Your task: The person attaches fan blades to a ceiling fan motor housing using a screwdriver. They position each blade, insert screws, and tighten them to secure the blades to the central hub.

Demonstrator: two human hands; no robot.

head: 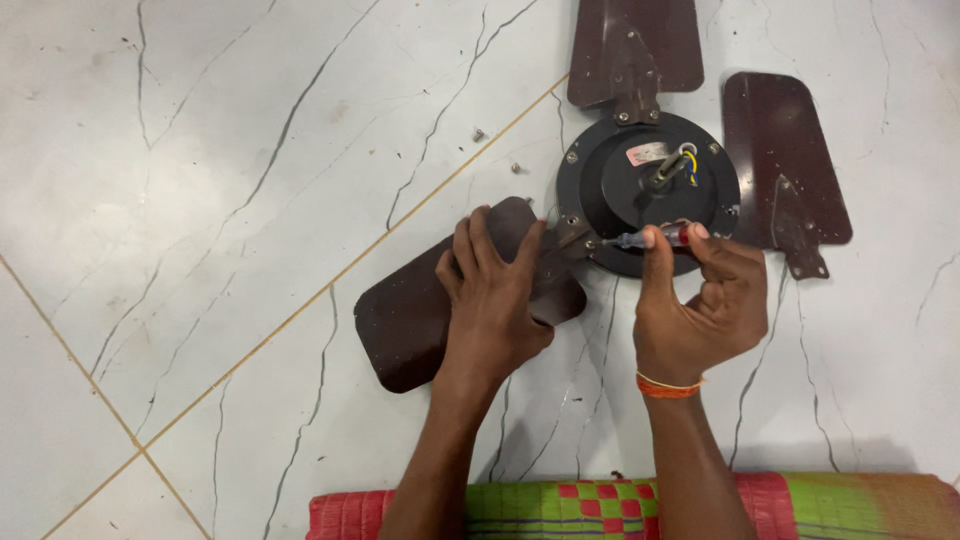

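A dark ceiling fan motor housing (645,190) lies on a white marble-pattern tiled floor (200,200), right of centre in the upper part of the frame. Three brown blades are in view: one at top centre (640,40), one at upper right (785,160), and one at centre-left (420,310).

The left hand (495,300) lies flat and spread over the centre-left blade, pressing it to the floor near its mounting bracket (572,238). The right hand (700,300) is closed around a small screwdriver (650,238) with a red and clear handle, pinched between thumb and fingers. The shaft runs leftward, its tip at the bracket where blade meets housing, just right of centre frame. Whether the tip is fully seated in the screw head cannot be told.

Two loose screws (480,133) (517,168) lie on the floor left of the housing, apart from both hands. Coloured wires (690,160) show at the hub. A woven red and green mat (800,500) runs along the bottom edge. An orange band (668,386) is on the right wrist.

Assessment: the step in hand appears to be working the bracket screw. To do it well, keep the driver in line with the screw axis and press inward while turning. The flat left hand should hold the blade from swinging. Slippage would likely round the screw head.
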